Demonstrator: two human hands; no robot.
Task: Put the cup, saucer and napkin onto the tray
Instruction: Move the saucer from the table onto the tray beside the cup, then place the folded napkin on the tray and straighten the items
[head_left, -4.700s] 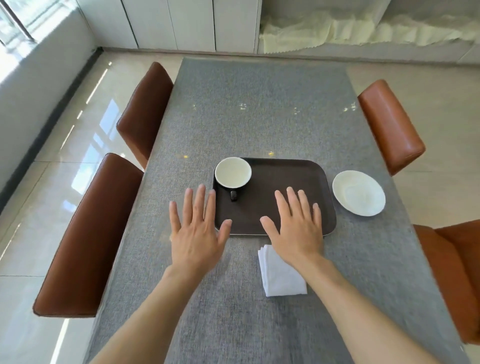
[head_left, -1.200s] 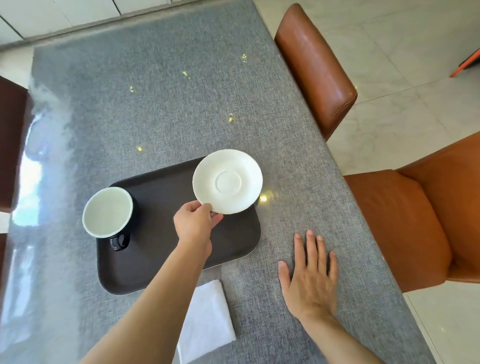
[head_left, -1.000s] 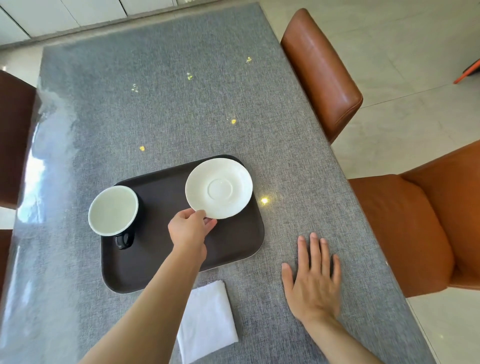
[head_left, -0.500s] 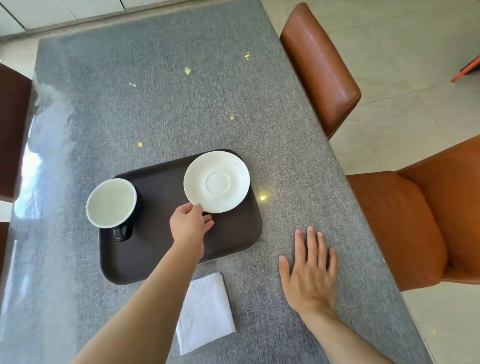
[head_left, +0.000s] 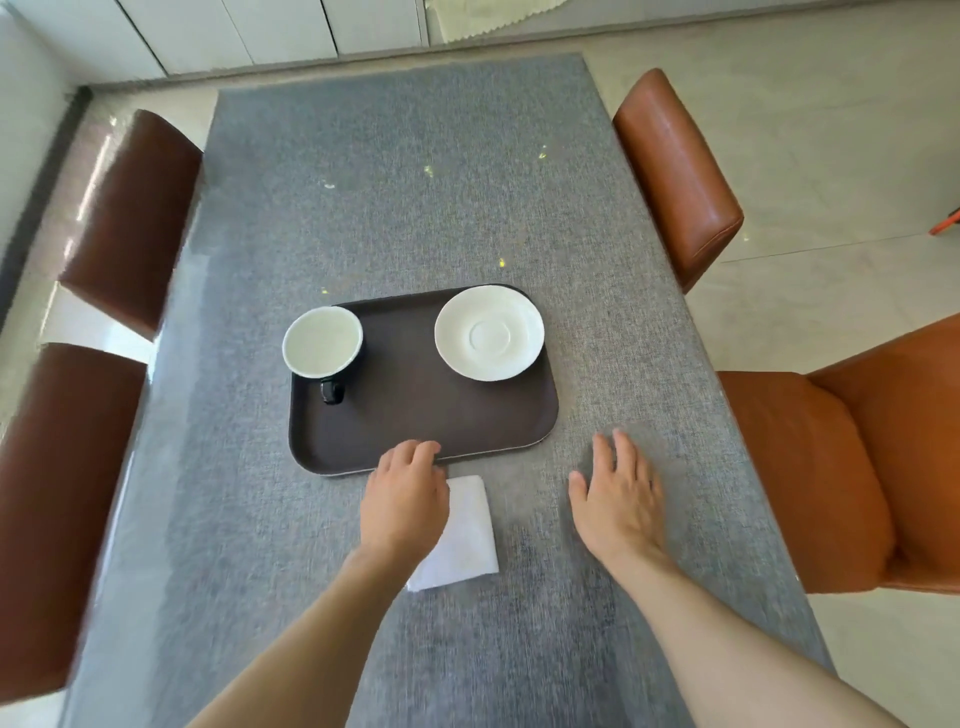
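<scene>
The white folded napkin (head_left: 462, 525) lies on the grey counter (head_left: 415, 182), just short of the near rim of the dark tray (head_left: 415, 415), where the black cup (head_left: 323, 343) and white saucer (head_left: 489, 332) already sit. The left hand (head_left: 404, 493) hovers over the napkin's left part with fingers loosely curled, holding nothing that I can make out. The right hand (head_left: 618, 493) lies flat and spread on the counter, empty. The napkin looks light, soft and limp, so it would likely sag or unfold if lifted by a corner; pinching across the folded edge nearest the tray seems the surest hold.
</scene>
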